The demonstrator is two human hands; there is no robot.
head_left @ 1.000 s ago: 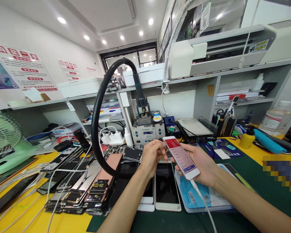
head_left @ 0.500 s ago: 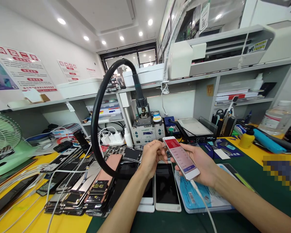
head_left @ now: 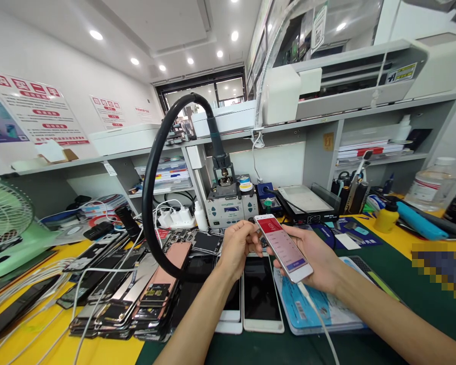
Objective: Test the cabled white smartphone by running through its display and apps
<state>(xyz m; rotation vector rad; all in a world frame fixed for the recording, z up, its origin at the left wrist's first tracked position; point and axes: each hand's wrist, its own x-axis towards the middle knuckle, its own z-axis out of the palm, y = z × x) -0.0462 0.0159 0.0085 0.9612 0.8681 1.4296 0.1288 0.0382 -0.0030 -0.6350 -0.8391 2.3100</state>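
In my right hand (head_left: 317, 256) lies a white smartphone (head_left: 283, 249), tilted, its lit screen red at the top with a pale list below. A white cable (head_left: 314, 302) runs from its lower end toward the bottom of the view. My left hand (head_left: 240, 248) is at the phone's upper left edge, fingers curled in; whether anything is inside them is hidden. Beneath the hands, a white phone with a dark screen (head_left: 263, 294) lies on the green mat (head_left: 262, 350). To its right is a blue and white flat pack (head_left: 307, 309), partly under my right forearm.
Stacked phone parts (head_left: 152, 304) and loose white cables (head_left: 41, 284) cover the left side. A thick black hose (head_left: 149, 192) arches up from the hot-air station (head_left: 231, 210). A green fan (head_left: 11, 228) stands far left; a yellow bottle (head_left: 386, 217) stands at right.
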